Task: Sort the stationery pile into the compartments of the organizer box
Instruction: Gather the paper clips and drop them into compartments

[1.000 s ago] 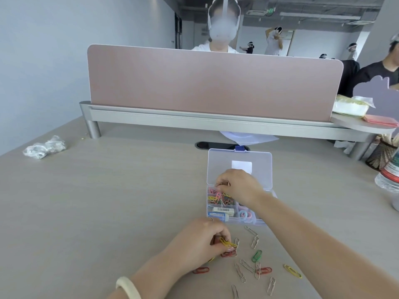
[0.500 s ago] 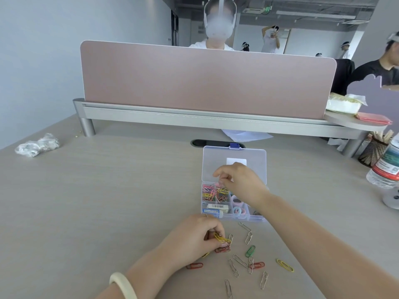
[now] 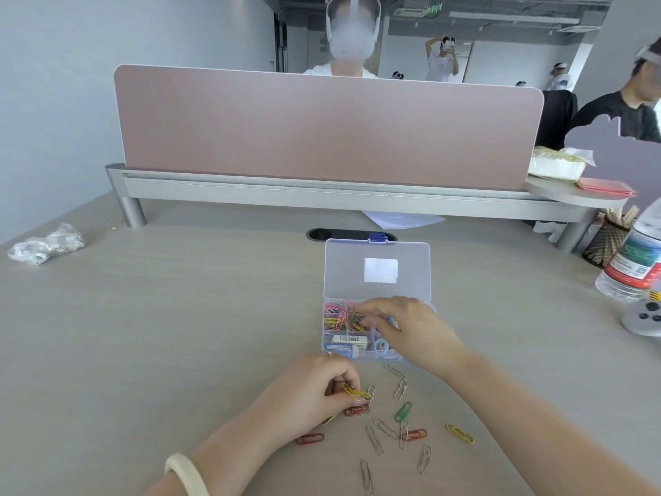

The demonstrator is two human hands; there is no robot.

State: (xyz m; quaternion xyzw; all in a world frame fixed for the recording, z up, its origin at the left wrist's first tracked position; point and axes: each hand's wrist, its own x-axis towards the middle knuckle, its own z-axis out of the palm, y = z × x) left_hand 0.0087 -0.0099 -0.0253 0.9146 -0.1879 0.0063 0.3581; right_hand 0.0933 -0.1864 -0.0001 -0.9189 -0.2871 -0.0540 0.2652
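Box: the clear organizer box (image 3: 324, 331) sits on the tabletop (image 3: 179, 334) straight ahead of me, its lid (image 3: 343, 273) swung open and standing up on the far side.
Inside: a heap of coloured paper clips (image 3: 336, 316) fills the back left compartment; a white eraser (image 3: 348, 340) lies in the compartment in front of it.
Right hand: my right hand (image 3: 411, 329) is over the box, its fingers (image 3: 368, 309) stretched loosely leftward above the heap; they are blurred, and I see nothing held in them.
Left hand: my left hand (image 3: 311, 395) is just in front of the box, fingers curled, pinching a yellow paper clip (image 3: 355, 392); a red clip (image 3: 357, 411) lies right under it.
Pile: the loose clips (image 3: 388, 429), silver, red, green and yellow, lie scattered on the tabletop between my forearms.
Wrist: a pale bracelet (image 3: 186, 472) circles my left wrist.
Further out: a water bottle (image 3: 633, 266) stands far right, crumpled plastic (image 3: 46, 245) lies far left, and a pink divider (image 3: 329, 127) spans the back.
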